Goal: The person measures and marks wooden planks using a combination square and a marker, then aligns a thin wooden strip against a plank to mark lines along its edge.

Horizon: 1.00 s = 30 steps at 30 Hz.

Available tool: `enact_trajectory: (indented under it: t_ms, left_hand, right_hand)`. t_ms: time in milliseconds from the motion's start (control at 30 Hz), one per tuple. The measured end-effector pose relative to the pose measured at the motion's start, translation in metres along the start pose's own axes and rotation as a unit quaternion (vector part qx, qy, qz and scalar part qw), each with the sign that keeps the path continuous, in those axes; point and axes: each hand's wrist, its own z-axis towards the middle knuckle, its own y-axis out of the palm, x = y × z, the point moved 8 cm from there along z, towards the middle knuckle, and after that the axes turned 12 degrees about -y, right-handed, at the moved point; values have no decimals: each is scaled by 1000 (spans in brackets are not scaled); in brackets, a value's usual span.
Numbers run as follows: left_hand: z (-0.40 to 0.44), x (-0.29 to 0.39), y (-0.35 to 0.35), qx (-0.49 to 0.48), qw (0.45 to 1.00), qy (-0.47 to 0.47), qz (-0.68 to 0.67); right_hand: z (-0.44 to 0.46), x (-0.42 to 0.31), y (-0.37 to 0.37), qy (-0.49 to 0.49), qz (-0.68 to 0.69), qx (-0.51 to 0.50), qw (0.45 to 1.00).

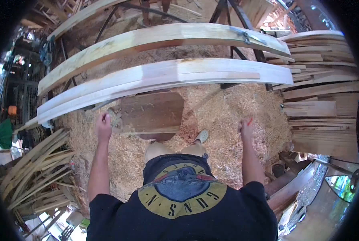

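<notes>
My left hand (104,126) hangs over the shavings, just short of the nearer pale beam (159,74), its fingers curled closed. Whether anything small is inside them is hidden. On the other side, my right hand (245,128) is closed around a thin red pencil-like stick (250,121), whose end pokes out above the fist. Neither hand touches the beams. Behind the nearer beam lies a second long beam (147,39), with a blue-and-dark tool (245,37) on its right end. Both beams rest across dark trestles.
Wood shavings (215,108) cover the floor, with a brown board (151,112) lying before my feet. Stacked planks (324,80) rise at the right, and thin strips (35,172) are piled at the left. Another person's legs (155,6) show beyond the beams.
</notes>
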Motion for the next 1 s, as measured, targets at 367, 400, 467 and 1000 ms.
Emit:
enact_trajectory:
  t_ms: [367,400,467,1000]
  left_hand:
    - [130,67,41,107,969,214,66]
    - [136,76,56,106,968,212,85]
    - [148,90,83,123,962,216,113]
    - [162,97,148,141,932,113,314]
  right_hand:
    - [-295,193,5,236,89,-74,965]
    - [-302,176,9,239,86,-67,965]
    - [-303,146,27,247,102,-65,961]
    - [-162,-75,69,-23,110,-127,985]
